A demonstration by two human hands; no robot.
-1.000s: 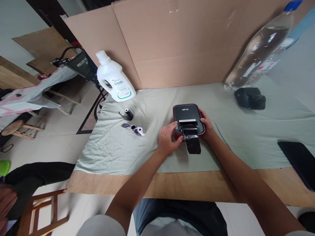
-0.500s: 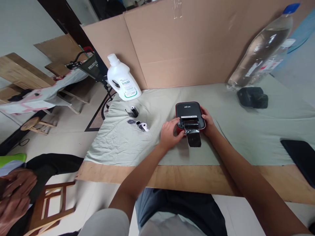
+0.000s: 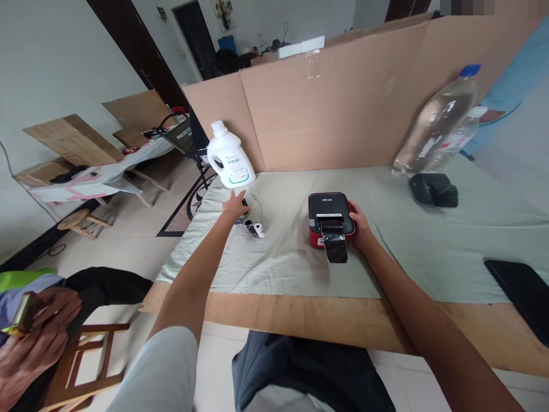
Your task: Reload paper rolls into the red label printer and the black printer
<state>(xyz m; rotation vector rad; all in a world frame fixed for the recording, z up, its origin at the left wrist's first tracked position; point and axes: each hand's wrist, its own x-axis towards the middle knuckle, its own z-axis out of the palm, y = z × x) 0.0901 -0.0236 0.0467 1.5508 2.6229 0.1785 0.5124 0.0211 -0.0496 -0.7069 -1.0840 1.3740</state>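
A small label printer point(image 3: 329, 206) with a black lid and red base sits on the cloth, a black glossy strip point(image 3: 335, 249) hanging out of its front slot. My right hand point(image 3: 359, 222) grips its right side. Far to the left, my left hand point(image 3: 234, 205) reaches out with thumb and fingers apart around a small black roll point(image 3: 245, 202); whether they touch it is unclear. Just in front of that hand lie a white-ended roll point(image 3: 259, 230) and a dark roll point(image 3: 249, 224) side by side, with crumpled dark film partly hidden by the hand.
A white jug point(image 3: 234, 163) stands behind my left hand, against a cardboard screen point(image 3: 326, 120). Clear bottles point(image 3: 441, 120) and a black device point(image 3: 433, 190) are at the back right. A black flat object point(image 3: 521, 292) lies near the right edge. Another person's hands point(image 3: 47, 332) are at lower left.
My left hand has let go of the printer's left side and moved left to the small black roll. My right hand stays on the printer. The camera view has tilted up.
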